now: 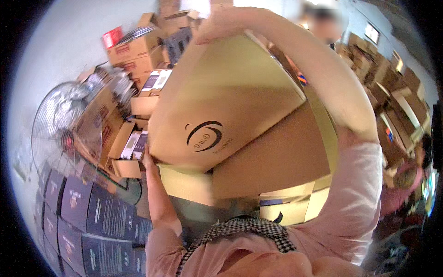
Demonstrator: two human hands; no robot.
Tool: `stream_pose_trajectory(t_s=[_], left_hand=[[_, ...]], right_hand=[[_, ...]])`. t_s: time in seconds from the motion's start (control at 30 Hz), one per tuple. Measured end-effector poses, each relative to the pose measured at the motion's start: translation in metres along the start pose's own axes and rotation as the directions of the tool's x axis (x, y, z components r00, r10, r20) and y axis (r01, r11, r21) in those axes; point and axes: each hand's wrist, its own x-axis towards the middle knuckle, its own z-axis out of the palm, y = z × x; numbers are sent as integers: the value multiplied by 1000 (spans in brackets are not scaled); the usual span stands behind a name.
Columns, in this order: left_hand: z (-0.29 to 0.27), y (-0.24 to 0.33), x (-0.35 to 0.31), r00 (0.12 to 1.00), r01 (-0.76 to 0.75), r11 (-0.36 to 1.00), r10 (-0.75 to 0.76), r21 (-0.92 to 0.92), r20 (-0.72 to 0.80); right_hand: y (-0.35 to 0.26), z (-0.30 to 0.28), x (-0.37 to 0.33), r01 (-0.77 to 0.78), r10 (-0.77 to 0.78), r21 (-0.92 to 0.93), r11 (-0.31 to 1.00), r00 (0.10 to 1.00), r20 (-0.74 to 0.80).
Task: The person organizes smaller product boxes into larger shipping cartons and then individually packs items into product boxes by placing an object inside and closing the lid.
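A large brown cardboard box [230,87] with a black curved emblem is held up in front of me, tilted. My right hand [219,27] reaches over its far top corner, the arm arching around the right side. Against its lower left corner my left hand [148,159] presses, its fingers partly hidden by the box. Below it is another cardboard box [277,154] with pale flaps spread. Whether the two boxes touch I cannot tell.
To the left stand a wire-guarded fan [68,138] and stacked dark printed boxes [108,217]. Small open cartons [127,147] and piled brown cartons [134,51] lie beyond. Another person [325,23] is at the far right, with more cartons [392,97] along that side.
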Motion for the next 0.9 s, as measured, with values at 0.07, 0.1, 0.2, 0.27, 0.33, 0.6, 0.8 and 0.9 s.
stream_pose_trajectory(t_s=[0.07,0.1,0.2,0.27,0.33,0.6,0.8,0.9], left_hand=[[68,-66,-29,973,148,986,-130,-81,189],[83,-69,-43,970,162,984,-147,-69,192],[95,-31,-91,989,77,997,-73,-26,132],[97,-25,-87,975,14,996,5,-86,221],[56,-22,-75,993,36,999,-32,-35,118],[-16,0,-93,995,-61,892,20,448,96],[-3,12,-72,907,-315,644,-12,697,421],[-16,30,-62,828,-454,536,-41,712,559]], right_hand=[[48,42,8,-274,258,74,959,951,167],[53,56,8,-205,212,134,969,977,-36],[29,44,-25,-62,144,289,955,951,-272],[26,33,-40,-26,170,335,942,896,-410],[46,44,-42,159,123,345,925,735,-667],[82,71,-74,61,144,254,965,686,-713],[127,99,-97,101,245,391,915,631,-736],[129,96,-114,453,-15,399,797,675,-738]])
